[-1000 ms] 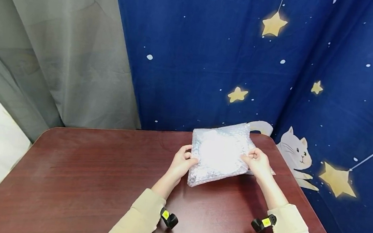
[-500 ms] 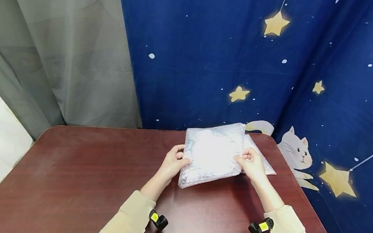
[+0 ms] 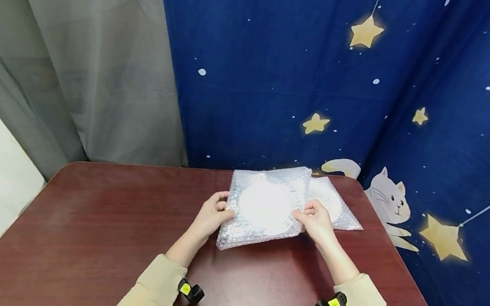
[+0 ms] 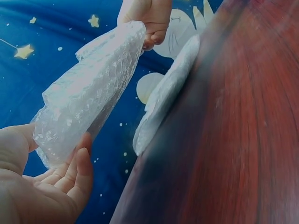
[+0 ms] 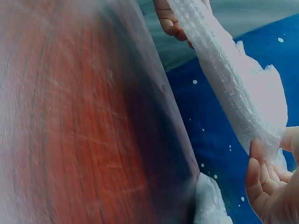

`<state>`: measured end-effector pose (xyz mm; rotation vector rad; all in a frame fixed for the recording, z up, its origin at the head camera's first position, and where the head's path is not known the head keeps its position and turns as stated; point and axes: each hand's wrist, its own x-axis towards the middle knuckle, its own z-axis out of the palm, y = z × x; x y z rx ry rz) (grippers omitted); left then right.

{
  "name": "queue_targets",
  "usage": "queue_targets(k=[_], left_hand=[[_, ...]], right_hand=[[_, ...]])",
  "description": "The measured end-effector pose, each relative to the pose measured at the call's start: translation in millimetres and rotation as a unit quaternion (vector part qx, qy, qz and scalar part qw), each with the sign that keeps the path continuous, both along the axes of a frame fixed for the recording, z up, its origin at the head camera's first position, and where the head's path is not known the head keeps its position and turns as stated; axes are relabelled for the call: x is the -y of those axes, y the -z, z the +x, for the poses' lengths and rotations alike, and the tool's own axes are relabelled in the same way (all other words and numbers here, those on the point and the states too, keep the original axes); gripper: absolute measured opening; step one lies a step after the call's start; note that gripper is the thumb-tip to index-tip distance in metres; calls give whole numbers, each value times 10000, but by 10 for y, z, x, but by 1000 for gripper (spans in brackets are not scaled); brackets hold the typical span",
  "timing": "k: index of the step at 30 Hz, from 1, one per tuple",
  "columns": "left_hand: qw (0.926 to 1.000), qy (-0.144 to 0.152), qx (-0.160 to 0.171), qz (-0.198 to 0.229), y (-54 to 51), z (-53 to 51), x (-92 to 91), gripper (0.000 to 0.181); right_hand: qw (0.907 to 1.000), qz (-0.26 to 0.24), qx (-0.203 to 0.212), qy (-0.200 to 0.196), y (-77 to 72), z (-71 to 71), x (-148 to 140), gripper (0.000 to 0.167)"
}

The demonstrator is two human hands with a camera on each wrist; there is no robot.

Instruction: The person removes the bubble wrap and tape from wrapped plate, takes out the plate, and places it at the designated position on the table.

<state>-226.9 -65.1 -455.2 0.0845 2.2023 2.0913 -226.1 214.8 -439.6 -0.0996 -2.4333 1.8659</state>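
Observation:
Both hands hold a squarish bubble-wrap package [image 3: 266, 207] above the far part of the table, tilted, its near edge low. A bright white round shape shows through the wrap; glare hides its details. The left hand [image 3: 211, 215] pinches the left edge, thumb on top and fingers beneath. At the opposite edge the right hand [image 3: 317, 224] pinches it the same way. In the left wrist view the package [image 4: 88, 88] appears edge-on, clear of the tabletop. A second bubble-wrap package [image 3: 341, 210] lies on the table just behind the right hand, partly hidden by the held one.
The dark red wooden table [image 3: 119, 239] has rounded far corners. A blue star-patterned curtain [image 3: 257, 74] hangs right behind its far edge, with a grey curtain [image 3: 101, 73] to the left. Black wrist cameras are strapped at both sleeves.
Both hands have carried the package to the left and slightly nearer, off the second package, which now shows more. The second package has stayed in place on the table.

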Motion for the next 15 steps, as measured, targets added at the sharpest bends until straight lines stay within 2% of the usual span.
queue_targets(k=[15], left_hand=[[9995, -158, 13, -264, 81, 137, 317, 58]], right_hand=[[9995, -234, 33, -189, 146, 37, 311, 30]])
